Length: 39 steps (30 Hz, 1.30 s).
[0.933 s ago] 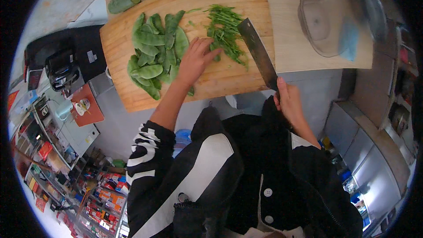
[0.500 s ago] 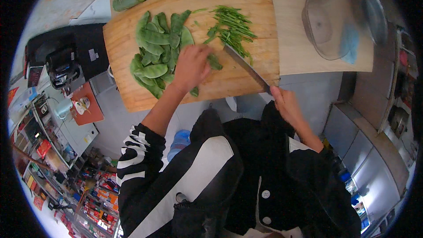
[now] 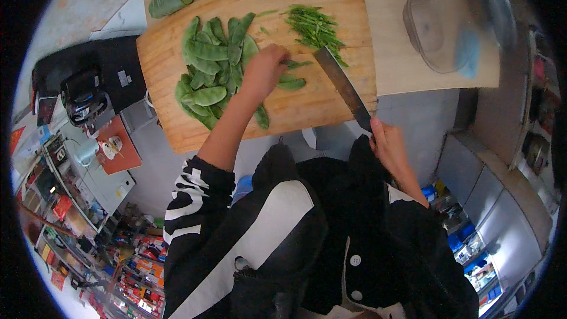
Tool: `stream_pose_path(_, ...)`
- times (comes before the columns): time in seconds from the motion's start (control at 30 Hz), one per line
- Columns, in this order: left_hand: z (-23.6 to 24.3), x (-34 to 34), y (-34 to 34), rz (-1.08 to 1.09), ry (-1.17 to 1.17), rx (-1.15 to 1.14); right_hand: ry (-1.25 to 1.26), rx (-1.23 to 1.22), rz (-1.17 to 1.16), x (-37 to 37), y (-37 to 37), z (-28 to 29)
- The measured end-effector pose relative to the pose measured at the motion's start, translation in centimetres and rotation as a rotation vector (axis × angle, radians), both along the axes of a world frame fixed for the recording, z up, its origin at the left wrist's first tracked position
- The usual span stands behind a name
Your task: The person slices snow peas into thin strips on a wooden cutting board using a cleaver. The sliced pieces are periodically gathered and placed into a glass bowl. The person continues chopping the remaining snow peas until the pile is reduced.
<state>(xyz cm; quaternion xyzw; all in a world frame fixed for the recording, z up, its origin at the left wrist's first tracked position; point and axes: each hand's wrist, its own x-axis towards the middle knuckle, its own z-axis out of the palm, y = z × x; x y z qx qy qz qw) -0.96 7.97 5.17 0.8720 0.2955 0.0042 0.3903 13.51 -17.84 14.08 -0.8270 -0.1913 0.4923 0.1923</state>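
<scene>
My right hand point(image 3: 383, 134) grips the dark handle of a cleaver point(image 3: 341, 82), whose blade lies diagonally over the wooden chopping board point(image 3: 159, 65), its tip just below a pile of chopped green strips point(image 3: 312, 28). Curled fingers of my left hand point(image 3: 269, 68) are at the right side of a heap of flat green bean pods point(image 3: 209, 52); what they hold is hidden. Loose pods point(image 3: 290, 84) lie beside that hand, between the heap and the blade. A cut cucumber point(image 3: 170, 1) lies at the back left, by the board's edge.
A glass container point(image 3: 422, 35) with a blue cloth point(image 3: 466, 53) and blurred metalware sit on the counter at right. At left are a black appliance point(image 3: 82, 94), a red board point(image 3: 123, 159) and crowded shelves. Grey cabinets point(image 3: 481, 201) stand at the lower right.
The green strips now form a tighter pile higher on the board. The cleaver's tip has dropped below them. My left hand dipped, then moved back up, its fingers now more curled.
</scene>
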Motion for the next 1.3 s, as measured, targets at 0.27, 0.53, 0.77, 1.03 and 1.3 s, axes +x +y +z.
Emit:
stream_pose_path(0.27,0.5,-4.2,-2.6,0.066,-0.182,0.141,-0.027,0.036,-0.011,-1.1,0.9,0.0)
stream_pose_path(0.53,-1.5,-5.1,-6.3,-0.015,-0.157,0.382,-0.119,0.044,0.171,-1.1,3.4,-1.0)
stream_pose_path(0.77,-1.5,-4.4,-6.7,0.066,-0.263,0.470,-0.175,0.146,0.210,-1.4,3.9,-1.4)
stream_pose_path(1.03,-2.7,-3.9,-8.3,0.221,-0.274,0.417,-0.473,0.087,0.551,-1.8,4.7,-1.7)
stream_pose_path(1.3,-2.3,-3.5,-8.3,0.247,-0.282,0.390,0.002,0.026,0.126,0.8,4.9,-3.8)
